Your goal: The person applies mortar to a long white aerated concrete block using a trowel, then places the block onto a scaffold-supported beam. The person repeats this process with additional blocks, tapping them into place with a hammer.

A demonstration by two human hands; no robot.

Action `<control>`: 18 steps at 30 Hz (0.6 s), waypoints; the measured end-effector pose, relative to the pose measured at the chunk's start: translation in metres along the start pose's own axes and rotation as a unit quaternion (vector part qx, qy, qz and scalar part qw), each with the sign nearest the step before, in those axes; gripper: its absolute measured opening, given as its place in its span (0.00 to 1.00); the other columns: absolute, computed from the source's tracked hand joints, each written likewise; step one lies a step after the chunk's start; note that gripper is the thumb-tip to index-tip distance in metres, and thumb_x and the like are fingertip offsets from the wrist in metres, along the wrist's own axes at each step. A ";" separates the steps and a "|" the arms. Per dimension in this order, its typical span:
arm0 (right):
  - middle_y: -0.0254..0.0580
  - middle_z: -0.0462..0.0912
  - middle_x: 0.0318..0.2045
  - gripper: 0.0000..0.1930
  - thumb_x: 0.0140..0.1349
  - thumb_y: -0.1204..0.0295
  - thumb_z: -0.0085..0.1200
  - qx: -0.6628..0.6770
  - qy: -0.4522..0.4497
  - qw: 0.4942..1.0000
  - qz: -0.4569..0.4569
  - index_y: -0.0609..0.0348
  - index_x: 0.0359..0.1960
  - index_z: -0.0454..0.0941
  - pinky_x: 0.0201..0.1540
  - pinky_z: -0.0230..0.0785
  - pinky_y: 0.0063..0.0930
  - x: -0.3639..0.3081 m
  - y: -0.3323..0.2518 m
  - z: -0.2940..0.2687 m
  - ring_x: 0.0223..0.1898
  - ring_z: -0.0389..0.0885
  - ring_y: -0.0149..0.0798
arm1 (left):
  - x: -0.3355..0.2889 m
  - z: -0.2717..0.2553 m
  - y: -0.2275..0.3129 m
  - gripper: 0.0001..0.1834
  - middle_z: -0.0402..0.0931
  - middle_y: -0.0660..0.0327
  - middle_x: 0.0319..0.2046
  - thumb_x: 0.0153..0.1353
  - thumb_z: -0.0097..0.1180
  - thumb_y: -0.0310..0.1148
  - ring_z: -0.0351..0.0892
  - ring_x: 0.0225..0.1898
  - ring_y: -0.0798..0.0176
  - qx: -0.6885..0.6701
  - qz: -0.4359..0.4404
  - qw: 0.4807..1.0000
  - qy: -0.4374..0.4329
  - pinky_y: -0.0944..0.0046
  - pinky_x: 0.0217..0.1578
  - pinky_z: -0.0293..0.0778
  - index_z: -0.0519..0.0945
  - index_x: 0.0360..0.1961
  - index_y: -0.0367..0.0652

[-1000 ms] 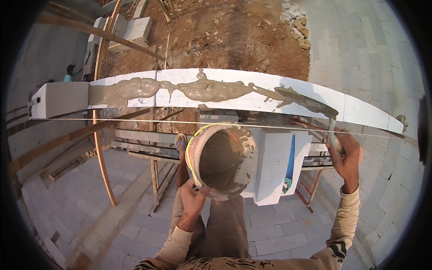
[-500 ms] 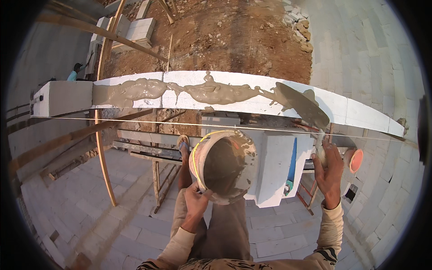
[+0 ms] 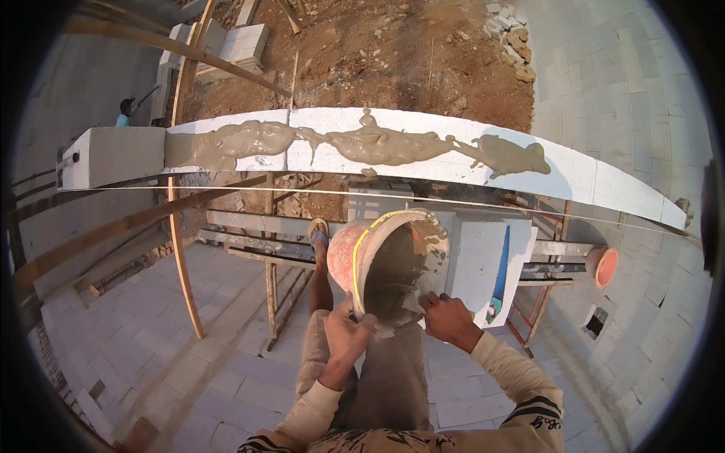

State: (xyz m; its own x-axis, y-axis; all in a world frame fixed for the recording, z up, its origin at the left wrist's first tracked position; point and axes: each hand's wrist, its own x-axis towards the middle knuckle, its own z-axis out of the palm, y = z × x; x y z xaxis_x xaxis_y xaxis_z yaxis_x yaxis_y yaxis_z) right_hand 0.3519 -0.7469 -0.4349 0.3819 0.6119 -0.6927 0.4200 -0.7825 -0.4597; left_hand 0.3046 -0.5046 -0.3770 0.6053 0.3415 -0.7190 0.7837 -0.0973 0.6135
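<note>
My left hand [image 3: 347, 338] is closed on the near left rim of a reddish bucket [image 3: 344, 257] with a yellow handle along its rim. The bucket tilts to the right, and wet grey mortar [image 3: 393, 275] lies in it. My right hand [image 3: 451, 320] is closed round the handle of a trowel [image 3: 411, 303] at the bucket's near right rim. Its mortar-smeared blade dips inside, partly hidden in the mortar. Beyond the bucket runs a white block wall [image 3: 317, 117]. Uneven mortar patches [image 3: 385, 145] lie along its top.
A taut string [image 3: 302, 190] crosses before the wall. One upright block [image 3: 121, 155] stands on its left end. White blocks [image 3: 479, 260] and a blue-and-green tool [image 3: 500, 279] are right of the bucket. An orange bucket [image 3: 603, 267] sits farther right. Wooden poles [image 3: 181, 257] stand left. Another person [image 3: 124, 113] is far left.
My right hand has brought the trowel from the wall's top down and left into the bucket. A mortar patch shows where the blade was. The bucket tilts further right.
</note>
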 end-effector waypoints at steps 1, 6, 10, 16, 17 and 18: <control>0.47 0.81 0.46 0.22 0.56 0.68 0.65 0.035 0.007 0.999 -0.006 0.61 0.53 0.78 0.41 0.84 0.45 0.001 -0.002 0.006 0.46 0.86 0.50 | -0.001 -0.001 0.001 0.15 0.88 0.59 0.30 0.53 0.64 0.24 0.83 0.30 0.74 -0.001 -0.013 1.000 -0.001 0.66 0.37 0.79 0.88 0.43 0.37; 0.49 0.81 0.49 0.25 0.54 0.67 0.66 0.087 0.091 0.991 0.039 0.62 0.53 0.78 0.43 0.84 0.48 -0.013 0.003 0.004 0.47 0.87 0.54 | -0.005 0.004 0.009 0.16 0.88 0.61 0.28 0.53 0.65 0.25 0.82 0.30 0.74 -0.030 -0.002 0.999 -0.012 0.67 0.36 0.78 0.88 0.44 0.37; 0.51 0.83 0.45 0.27 0.54 0.67 0.65 0.072 0.058 0.994 0.062 0.64 0.55 0.78 0.46 0.83 0.49 -0.011 0.011 0.004 0.43 0.88 0.56 | -0.008 0.010 0.015 0.15 0.86 0.62 0.27 0.53 0.65 0.24 0.80 0.28 0.76 -0.002 -0.010 1.000 -0.011 0.68 0.34 0.77 0.88 0.43 0.37; 0.53 0.89 0.40 0.23 0.58 0.68 0.68 0.336 -0.003 0.939 -0.066 0.66 0.54 0.84 0.47 0.81 0.41 -0.018 0.040 0.009 0.40 0.90 0.50 | -0.007 0.011 0.004 0.12 0.85 0.63 0.25 0.52 0.66 0.23 0.77 0.27 0.77 -0.052 0.000 0.999 -0.009 0.68 0.33 0.76 0.88 0.39 0.35; 0.53 0.90 0.40 0.23 0.59 0.68 0.69 0.387 -0.010 0.920 -0.063 0.66 0.54 0.85 0.47 0.80 0.39 -0.022 0.049 0.007 0.40 0.90 0.48 | -0.008 0.009 0.001 0.11 0.85 0.63 0.26 0.51 0.66 0.23 0.78 0.28 0.77 -0.046 -0.009 0.999 -0.015 0.68 0.34 0.76 0.88 0.39 0.35; 0.53 0.91 0.40 0.22 0.59 0.68 0.70 0.434 -0.015 0.899 -0.060 0.66 0.54 0.85 0.47 0.79 0.36 -0.028 0.059 0.004 0.40 0.90 0.46 | -0.007 0.009 -0.003 0.11 0.86 0.63 0.26 0.51 0.67 0.23 0.79 0.29 0.77 -0.041 -0.017 0.999 -0.021 0.68 0.35 0.77 0.88 0.38 0.35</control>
State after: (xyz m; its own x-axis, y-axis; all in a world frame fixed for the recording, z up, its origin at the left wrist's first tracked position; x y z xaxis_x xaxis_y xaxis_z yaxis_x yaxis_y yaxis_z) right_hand 0.3630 -0.8100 -0.4448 0.3486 0.7050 -0.6176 -0.3493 -0.5138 -0.7836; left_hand 0.2994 -0.5152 -0.3764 0.5859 0.3041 -0.7511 0.7903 -0.0093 0.6127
